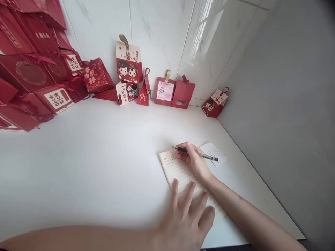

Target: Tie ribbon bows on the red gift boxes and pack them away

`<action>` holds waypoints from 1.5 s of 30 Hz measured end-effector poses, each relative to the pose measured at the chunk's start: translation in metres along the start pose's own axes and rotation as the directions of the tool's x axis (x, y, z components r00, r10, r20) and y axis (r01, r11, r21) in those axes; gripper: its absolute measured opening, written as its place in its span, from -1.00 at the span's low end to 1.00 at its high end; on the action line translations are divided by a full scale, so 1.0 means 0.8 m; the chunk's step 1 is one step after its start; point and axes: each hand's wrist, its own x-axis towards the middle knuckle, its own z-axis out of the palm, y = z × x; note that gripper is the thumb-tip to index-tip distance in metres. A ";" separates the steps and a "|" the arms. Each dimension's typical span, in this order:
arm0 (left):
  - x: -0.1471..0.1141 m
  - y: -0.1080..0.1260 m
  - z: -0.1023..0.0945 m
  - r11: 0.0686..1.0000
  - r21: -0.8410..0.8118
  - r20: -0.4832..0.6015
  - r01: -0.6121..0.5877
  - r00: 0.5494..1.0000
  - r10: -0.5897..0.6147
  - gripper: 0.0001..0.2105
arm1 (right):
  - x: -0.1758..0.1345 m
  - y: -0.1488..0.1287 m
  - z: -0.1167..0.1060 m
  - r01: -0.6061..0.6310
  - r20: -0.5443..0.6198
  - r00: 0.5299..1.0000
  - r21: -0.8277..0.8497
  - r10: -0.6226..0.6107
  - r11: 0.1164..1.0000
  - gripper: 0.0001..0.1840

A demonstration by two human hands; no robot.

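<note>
A lined sheet of paper (178, 171) lies on the white table (91, 167), with a few lines of handwriting at its top. My right hand (195, 162) grips a black pen (209, 157) lying nearly level, its tip lifted just above the sheet's top edge. My left hand (187, 216) rests flat on the lower part of the sheet, fingers spread. A small white slip with writing (213, 149) lies just right of the sheet, partly behind the pen.
Red gift boxes (34, 69) are piled at the far left. Several red paper gift bags (128, 69) and cards (164, 91) lean on the tiled back wall; one bag (215, 103) lies in the corner. The table's right edge (261, 181) runs diagonally.
</note>
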 end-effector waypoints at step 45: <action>0.005 0.008 0.023 0.985 0.131 -0.393 0.112 0.918 -0.052 -0.75 | -0.011 -0.004 0.004 0.082 -0.047 0.990 -0.573 -0.132 0.815 -0.67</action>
